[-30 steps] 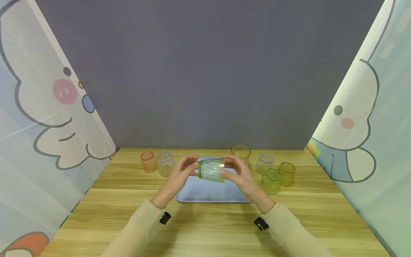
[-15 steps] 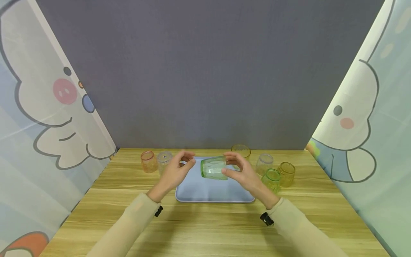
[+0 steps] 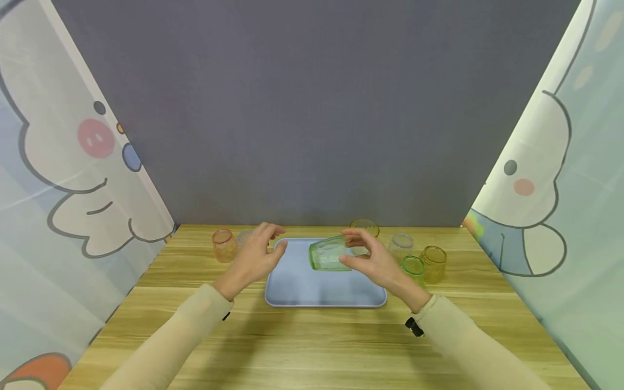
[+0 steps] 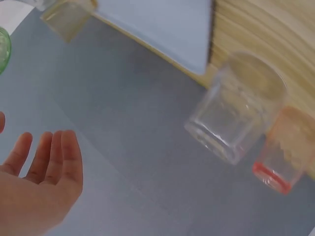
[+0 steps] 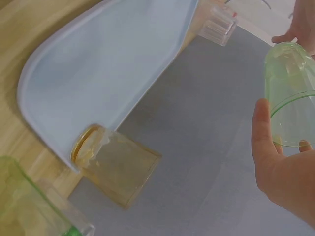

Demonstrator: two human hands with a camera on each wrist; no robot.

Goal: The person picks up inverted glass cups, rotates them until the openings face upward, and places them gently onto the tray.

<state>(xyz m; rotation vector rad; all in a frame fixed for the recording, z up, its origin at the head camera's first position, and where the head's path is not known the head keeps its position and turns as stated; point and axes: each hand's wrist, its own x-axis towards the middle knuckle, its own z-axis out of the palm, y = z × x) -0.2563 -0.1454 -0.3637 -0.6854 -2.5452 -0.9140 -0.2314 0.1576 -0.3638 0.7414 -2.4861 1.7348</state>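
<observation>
My right hand (image 3: 371, 261) grips a pale green glass (image 3: 329, 254) near its mouth, thumb in front and fingers behind. The glass lies on its side in the air, over the blue-grey tray (image 3: 292, 292), its darker green base facing left. To the left, my left hand (image 3: 254, 254) is held apart from the glass with relaxed fingers and nothing in them. It partly hides a clear glass (image 4: 241, 103) behind it. In the right wrist view, fingers and thumb wrap the rim end of the green glass (image 5: 288, 73).
An orange-pink glass (image 3: 225, 246) stands at the left on the wooden table (image 3: 312, 346). Right of the tray are a clear glass (image 3: 401, 244), a yellow glass (image 3: 435, 262) and a green glass (image 3: 413, 266). An amber glass (image 5: 118, 164) stands at the tray's back right corner.
My left hand has let go of the green glass and moved left, away from it. My right hand has shifted slightly right, still holding the glass sideways.
</observation>
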